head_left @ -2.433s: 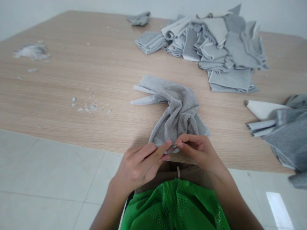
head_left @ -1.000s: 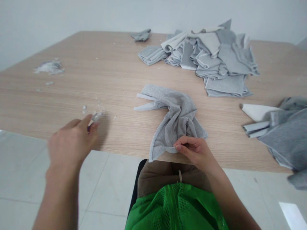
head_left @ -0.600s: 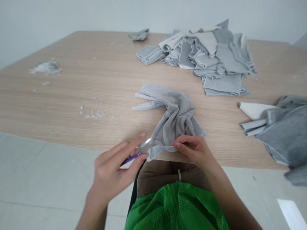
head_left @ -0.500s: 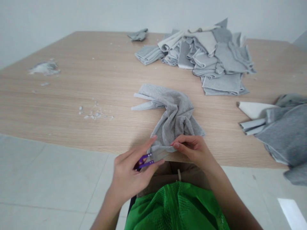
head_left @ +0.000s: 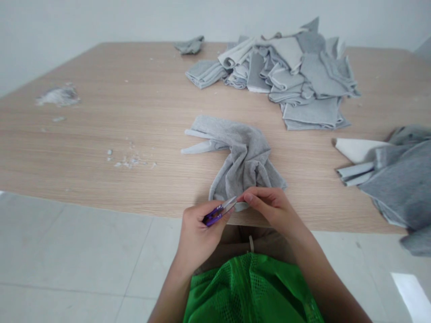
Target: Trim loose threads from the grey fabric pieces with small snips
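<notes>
Two hands (head_left: 201, 235), snips (head_left: 217, 213), gray cloth (head_left: 243, 154)

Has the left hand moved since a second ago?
Yes: the left hand went right, away from the near scraps to the grey cloth.

Cloth (head_left: 244, 152) on surface (head_left: 141, 112), at near edge. Behind it, rightward: fabric pile (head_left: 292, 80). Second heap (head_left: 400, 179) right of cloth, reaching near edge. Scraps (head_left: 128, 163) left; clump (head_left: 59, 95) beyond, farther left. Small piece (head_left: 190, 45) at back, left of pile.
</notes>
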### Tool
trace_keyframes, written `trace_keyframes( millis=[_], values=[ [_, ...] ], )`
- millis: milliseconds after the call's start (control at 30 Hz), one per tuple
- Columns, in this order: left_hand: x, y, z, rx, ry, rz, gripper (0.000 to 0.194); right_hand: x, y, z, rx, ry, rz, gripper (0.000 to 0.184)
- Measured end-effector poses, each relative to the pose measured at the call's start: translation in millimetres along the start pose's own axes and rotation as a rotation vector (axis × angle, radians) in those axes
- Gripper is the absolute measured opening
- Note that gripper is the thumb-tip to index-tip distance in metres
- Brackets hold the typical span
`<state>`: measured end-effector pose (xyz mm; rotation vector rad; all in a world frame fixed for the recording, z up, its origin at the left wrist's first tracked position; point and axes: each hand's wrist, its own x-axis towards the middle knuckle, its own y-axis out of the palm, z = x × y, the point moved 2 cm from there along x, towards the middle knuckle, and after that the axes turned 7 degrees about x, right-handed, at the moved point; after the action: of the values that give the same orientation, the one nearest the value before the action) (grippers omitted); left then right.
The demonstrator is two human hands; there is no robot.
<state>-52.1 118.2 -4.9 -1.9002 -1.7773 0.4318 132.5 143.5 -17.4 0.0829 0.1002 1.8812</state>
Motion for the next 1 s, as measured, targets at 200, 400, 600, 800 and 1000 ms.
trace_keyframes(
  millis=[200,400,600,800,1000],
  values=[
    [0,-3.7,2,-0.022,0.008,0.052,0.017,-7,-5,10,-0.171,-0.052,0.034,0.015],
    [-1,-8.5,6,-0.056,-0.008,0.121,0.022,-6,-5,14,-0.283,-0.081,0.069,0.011],
    [1,-11.6,7,-0.113,-0.043,0.119,0.031,-6,-5,10,-0.148,-0.046,0.081,0.006],
    [1,-11.8,5,-0.129,-0.037,0.120,0.014,-4,-8,4,-0.060,-0.043,0.099,0.009],
    [-1,-23.6,1,-0.126,0.002,0.161,0.039,-4,-7,4,-0.009,-0.056,0.079,0.007]
  ],
)
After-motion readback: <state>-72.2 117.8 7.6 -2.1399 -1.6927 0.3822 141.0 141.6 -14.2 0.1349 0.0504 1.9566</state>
